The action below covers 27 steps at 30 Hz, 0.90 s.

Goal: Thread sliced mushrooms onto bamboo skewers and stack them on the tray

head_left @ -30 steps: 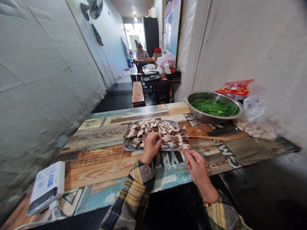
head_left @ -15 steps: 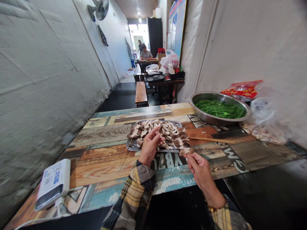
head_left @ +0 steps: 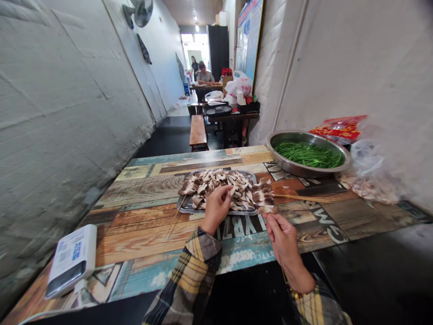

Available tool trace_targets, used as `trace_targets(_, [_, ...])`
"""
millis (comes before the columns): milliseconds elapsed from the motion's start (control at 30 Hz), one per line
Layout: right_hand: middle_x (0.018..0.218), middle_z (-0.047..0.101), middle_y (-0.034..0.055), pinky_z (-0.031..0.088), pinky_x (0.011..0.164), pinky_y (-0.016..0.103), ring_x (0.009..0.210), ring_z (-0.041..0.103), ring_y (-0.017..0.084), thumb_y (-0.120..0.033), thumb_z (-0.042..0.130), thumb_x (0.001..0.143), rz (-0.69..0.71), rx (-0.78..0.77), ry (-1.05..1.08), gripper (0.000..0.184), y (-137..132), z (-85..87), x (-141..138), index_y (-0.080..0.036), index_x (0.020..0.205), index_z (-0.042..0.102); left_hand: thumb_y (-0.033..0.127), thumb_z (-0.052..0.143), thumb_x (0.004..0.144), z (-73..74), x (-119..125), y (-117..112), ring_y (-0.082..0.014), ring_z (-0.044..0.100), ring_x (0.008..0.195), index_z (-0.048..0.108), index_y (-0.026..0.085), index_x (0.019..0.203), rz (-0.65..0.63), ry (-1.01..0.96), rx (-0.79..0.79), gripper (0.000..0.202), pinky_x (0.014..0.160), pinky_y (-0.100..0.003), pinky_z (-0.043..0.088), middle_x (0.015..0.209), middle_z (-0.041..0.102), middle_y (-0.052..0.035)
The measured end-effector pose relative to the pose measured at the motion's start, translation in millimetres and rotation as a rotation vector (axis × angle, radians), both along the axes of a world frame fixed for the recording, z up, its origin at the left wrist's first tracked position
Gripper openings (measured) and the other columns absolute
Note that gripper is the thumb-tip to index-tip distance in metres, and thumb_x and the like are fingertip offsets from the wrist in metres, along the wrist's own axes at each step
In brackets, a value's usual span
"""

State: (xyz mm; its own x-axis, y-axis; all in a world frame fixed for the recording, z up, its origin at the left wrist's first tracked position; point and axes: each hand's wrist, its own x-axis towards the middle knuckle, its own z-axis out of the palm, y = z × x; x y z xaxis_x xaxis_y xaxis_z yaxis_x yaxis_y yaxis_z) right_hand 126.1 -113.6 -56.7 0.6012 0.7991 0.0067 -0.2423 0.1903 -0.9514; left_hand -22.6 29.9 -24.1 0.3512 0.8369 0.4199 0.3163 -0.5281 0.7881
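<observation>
My right hand (head_left: pixel 284 237) pinches the lower end of a skewer threaded with several brown-capped mushroom pieces (head_left: pixel 263 195), held tilted at the tray's right edge. Over the heap of torn mushrooms (head_left: pixel 216 175), my left hand (head_left: pixel 218 206) is closed in a pinch on a pale mushroom piece (head_left: pixel 232 191). The heap lies on a shallow metal tray (head_left: pixel 185 209). At the tray's left end rests another loaded mushroom skewer (head_left: pixel 187 186), its bare stick pointing toward me.
Bare bamboo skewers (head_left: pixel 306 197) lie right of the tray. Behind them are a steel basin (head_left: pixel 304 170) of green chives and plastic bags (head_left: pixel 368 167). A white payment device (head_left: pixel 72 257) with a cable stands front left. Two people are at the far end, beyond a bench (head_left: pixel 198 131).
My left hand has lowered slightly and moved a little right, its fingers now closed at the heap's middle. The skewer in my right hand has shifted slightly right and up.
</observation>
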Motion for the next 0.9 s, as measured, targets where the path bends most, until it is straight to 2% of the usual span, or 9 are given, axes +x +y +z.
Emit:
trace_targets(100, [0.049, 0.045, -0.0064, 0.021, 0.038, 0.02, 0.041, 0.032, 0.006, -0.044, 0.068, 0.078, 0.008, 0.001, -0.007, 0.029, 1, -2.5, 1, -0.015, 0.08, 0.069, 0.013, 0.052, 0.08, -0.6, 4, -6, -0.0203, 0.057, 0.087, 0.069, 0.021, 0.1, -0.033, 0.241, 0.191, 0.027, 0.077, -0.033, 0.043, 0.088, 0.064, -0.0061])
trace_targets(167, [0.049, 0.046, -0.006, 0.021, 0.038, 0.02, 0.041, 0.033, 0.006, -0.045, 0.068, 0.078, 0.011, -0.008, -0.012, 0.029, 1, -3.6, 1, -0.015, 0.081, 0.069, 0.013, 0.053, 0.08, 1.2, 4, -7, -0.0211, 0.057, 0.09, 0.069, 0.022, 0.097, -0.029, 0.267, 0.223, 0.025, 0.079, -0.034, 0.044, 0.088, 0.064, -0.0066])
trace_targets(267, [0.05, 0.047, -0.0055, 0.022, 0.038, 0.02, 0.041, 0.033, 0.006, -0.045, 0.068, 0.078, 0.02, -0.019, -0.021, 0.03, 1, -3.3, 2, -0.015, 0.08, 0.069, 0.019, 0.053, 0.083, 4.5, -3, -2, -0.019, 0.059, 0.087, 0.07, 0.019, 0.095, 0.051, 0.108, 0.142, 0.021, 0.078, -0.032, 0.045, 0.09, 0.066, -0.0069])
trace_targets(400, [0.051, 0.047, -0.0051, 0.022, 0.038, 0.02, 0.041, 0.033, 0.006, -0.046, 0.069, 0.077, 0.028, -0.016, -0.016, 0.031, 0, -1.9, 1, -0.015, 0.078, 0.068, 0.028, 0.055, 0.081, 6.8, -26, 14, -0.0184, 0.062, 0.082, 0.07, 0.016, 0.093, 0.252, -0.159, -0.069, 0.022, 0.074, -0.03, 0.047, 0.088, 0.069, -0.0071])
trace_targets(567, [0.051, 0.046, -0.0051, 0.023, 0.037, 0.02, 0.042, 0.034, 0.006, -0.046, 0.07, 0.076, 0.052, -0.023, 0.004, 0.032, -2, -5.0, 2, -0.015, 0.081, 0.069, 0.03, 0.06, 0.076, 10.1, -58, 26, -0.0181, 0.062, 0.079, 0.07, 0.015, 0.09, 0.331, -0.225, -0.144, 0.023, 0.072, -0.028, 0.046, 0.083, 0.069, -0.0055])
trace_targets(700, [0.052, 0.048, -0.0045, 0.024, 0.037, 0.021, 0.042, 0.035, 0.007, -0.047, 0.07, 0.075, 0.075, -0.047, -0.007, 0.033, -3, -9.0, 3, -0.015, 0.084, 0.07, 0.026, 0.058, 0.076, 12.6, -67, 26, -0.0174, 0.059, 0.075, 0.07, 0.017, 0.083, 0.35, -0.11, -0.049, 0.015, 0.071, -0.029, 0.044, 0.078, 0.066, -0.0045])
trace_targets(900, [0.054, 0.049, -0.0039, 0.025, 0.038, 0.02, 0.043, 0.036, 0.007, -0.045, 0.069, 0.077, 0.099, -0.06, -0.023, 0.031, -4, -10.7, 4, -0.016, 0.085, 0.07, 0.02, 0.056, 0.079, 16.4, -57, 19, -0.0167, 0.054, 0.073, 0.068, 0.019, 0.079, 0.271, 0.237, 0.151, 0.013, 0.068, -0.028, 0.04, 0.075, 0.061, -0.004])
